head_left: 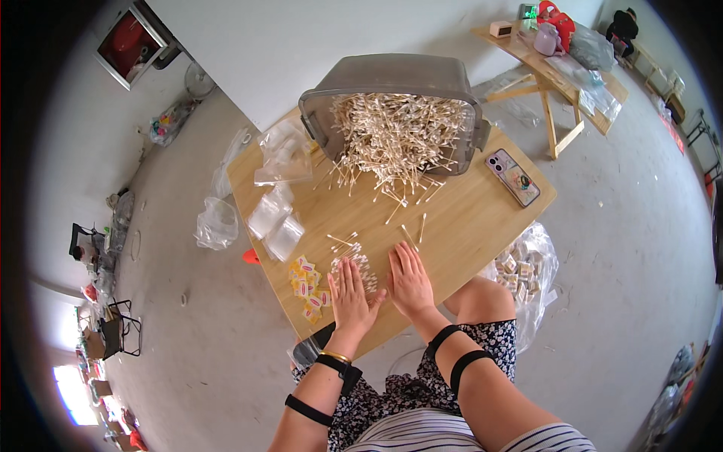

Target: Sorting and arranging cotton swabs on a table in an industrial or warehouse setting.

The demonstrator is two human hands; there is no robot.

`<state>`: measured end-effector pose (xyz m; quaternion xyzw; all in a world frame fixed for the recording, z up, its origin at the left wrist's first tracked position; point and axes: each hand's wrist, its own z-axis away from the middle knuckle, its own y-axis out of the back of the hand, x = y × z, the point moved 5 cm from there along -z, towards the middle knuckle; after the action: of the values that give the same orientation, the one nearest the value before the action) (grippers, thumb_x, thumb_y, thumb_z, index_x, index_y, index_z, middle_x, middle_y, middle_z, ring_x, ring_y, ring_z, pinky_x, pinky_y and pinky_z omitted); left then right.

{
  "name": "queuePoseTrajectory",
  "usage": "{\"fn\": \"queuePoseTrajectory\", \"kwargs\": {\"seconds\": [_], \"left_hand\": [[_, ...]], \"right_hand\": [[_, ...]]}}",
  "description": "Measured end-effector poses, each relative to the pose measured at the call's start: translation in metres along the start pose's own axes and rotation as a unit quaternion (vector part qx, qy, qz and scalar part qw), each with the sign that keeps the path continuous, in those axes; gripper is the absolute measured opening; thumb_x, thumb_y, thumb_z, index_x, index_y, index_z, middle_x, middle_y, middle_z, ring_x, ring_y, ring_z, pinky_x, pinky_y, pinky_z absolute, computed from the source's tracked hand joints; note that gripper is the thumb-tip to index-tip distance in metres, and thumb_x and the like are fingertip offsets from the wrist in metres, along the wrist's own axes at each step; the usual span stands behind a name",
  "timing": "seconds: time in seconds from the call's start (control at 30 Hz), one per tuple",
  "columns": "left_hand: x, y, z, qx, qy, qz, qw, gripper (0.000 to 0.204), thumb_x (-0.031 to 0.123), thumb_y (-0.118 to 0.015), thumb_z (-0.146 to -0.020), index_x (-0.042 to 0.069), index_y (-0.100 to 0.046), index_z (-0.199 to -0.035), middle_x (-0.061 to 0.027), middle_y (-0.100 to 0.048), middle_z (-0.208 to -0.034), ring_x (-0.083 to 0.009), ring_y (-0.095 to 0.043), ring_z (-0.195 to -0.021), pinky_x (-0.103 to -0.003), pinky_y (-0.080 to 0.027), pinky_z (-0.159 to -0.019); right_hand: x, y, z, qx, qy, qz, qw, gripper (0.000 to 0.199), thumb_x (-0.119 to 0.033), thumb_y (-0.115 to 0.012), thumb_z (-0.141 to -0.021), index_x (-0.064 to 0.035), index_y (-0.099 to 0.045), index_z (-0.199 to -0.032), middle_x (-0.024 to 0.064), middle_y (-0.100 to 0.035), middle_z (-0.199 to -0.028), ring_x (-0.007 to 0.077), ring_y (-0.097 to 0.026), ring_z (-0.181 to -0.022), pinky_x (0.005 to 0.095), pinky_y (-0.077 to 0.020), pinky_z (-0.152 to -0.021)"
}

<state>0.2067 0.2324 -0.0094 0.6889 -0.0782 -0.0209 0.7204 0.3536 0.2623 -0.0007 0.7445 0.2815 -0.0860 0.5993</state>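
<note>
My left hand point(351, 303) lies palm down with its fingers stretched out, over a small pile of cotton swabs point(362, 261) near the table's front edge. What lies under the palm is hidden. Just to the right, my right hand point(410, 282) is flat too, fingers extended, its thumb side toward the same pile. Two loose swabs point(422, 227) rest beyond the right fingertips. Left of the pile are small yellow-and-white paper slips point(305, 280). At the far side, a grey plastic bin point(399, 71) is tipped on its side, with a heap of swabs point(399, 135) spilling toward me.
Clear plastic bags point(273, 213) lie along the wooden table's point(471, 226) left side. A phone point(514, 178) sits at the right. On the floor to the right, a clear sack point(531, 264) holds small packets. Another wooden table point(553, 79) stands at the back right.
</note>
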Motion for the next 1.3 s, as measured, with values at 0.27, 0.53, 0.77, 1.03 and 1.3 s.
{"fn": "queuePoseTrajectory", "kwargs": {"seconds": [0.27, 0.53, 0.77, 1.03, 1.3], "left_hand": [[0.0, -0.006, -0.001, 0.013, -0.005, 0.012, 1.0, 0.099, 0.064, -0.043, -0.095, -0.008, -0.011, -0.156, -0.0245, -0.011, -0.165, -0.0338, -0.008, -0.154, -0.052, -0.001, -0.124], [0.003, 0.001, 0.001, 0.012, -0.001, -0.001, 1.0, 0.1, 0.065, -0.044, -0.095, -0.007, -0.011, -0.156, -0.0234, -0.01, -0.165, -0.0341, -0.007, -0.154, -0.052, -0.001, -0.124], [0.007, -0.006, 0.014, 0.012, -0.014, 0.039, 0.999, 0.097, 0.056, -0.049, -0.094, -0.008, -0.009, -0.156, -0.0272, -0.008, -0.164, -0.0396, -0.005, -0.153, -0.053, -0.002, -0.124], [0.016, -0.009, 0.034, 0.015, -0.013, 0.014, 1.0, 0.095, 0.054, -0.048, -0.096, -0.011, -0.01, -0.154, -0.0281, -0.01, -0.163, -0.0395, -0.006, -0.153, -0.053, -0.003, -0.124], [0.024, -0.008, 0.044, 0.007, 0.0, 0.016, 1.0, 0.097, 0.06, -0.047, -0.095, -0.01, -0.016, -0.154, -0.0258, -0.014, -0.163, -0.0366, -0.011, -0.153, -0.053, -0.003, -0.123]], "right_hand": [[-0.002, -0.001, -0.001, -0.011, 0.003, 0.013, 1.0, 0.052, -0.019, -0.052, -0.094, 0.0034, -0.045, -0.141, 0.017, -0.042, -0.147, 0.0303, -0.033, -0.144, 0.0422, -0.0243, -0.123], [-0.001, -0.001, 0.001, -0.011, 0.001, 0.011, 1.0, 0.051, -0.019, -0.053, -0.094, 0.0034, -0.047, -0.139, 0.0171, -0.043, -0.146, 0.0305, -0.034, -0.143, 0.0421, -0.0247, -0.123], [-0.001, -0.002, -0.002, 0.011, 0.007, 0.005, 1.0, 0.05, -0.022, -0.052, -0.094, 0.0039, -0.051, -0.136, 0.0178, -0.047, -0.144, 0.0306, -0.038, -0.142, 0.0419, -0.0274, -0.122], [-0.001, -0.001, -0.001, 0.007, 0.0, 0.003, 1.0, 0.05, -0.019, -0.053, -0.092, 0.0027, -0.05, -0.137, 0.0176, -0.044, -0.145, 0.0308, -0.036, -0.142, 0.0427, -0.0278, -0.122], [0.0, -0.002, 0.0, 0.004, 0.002, 0.007, 1.0, 0.051, -0.019, -0.054, -0.092, 0.0028, -0.049, -0.138, 0.0175, -0.044, -0.145, 0.0307, -0.036, -0.142, 0.0425, -0.0273, -0.122]]}}
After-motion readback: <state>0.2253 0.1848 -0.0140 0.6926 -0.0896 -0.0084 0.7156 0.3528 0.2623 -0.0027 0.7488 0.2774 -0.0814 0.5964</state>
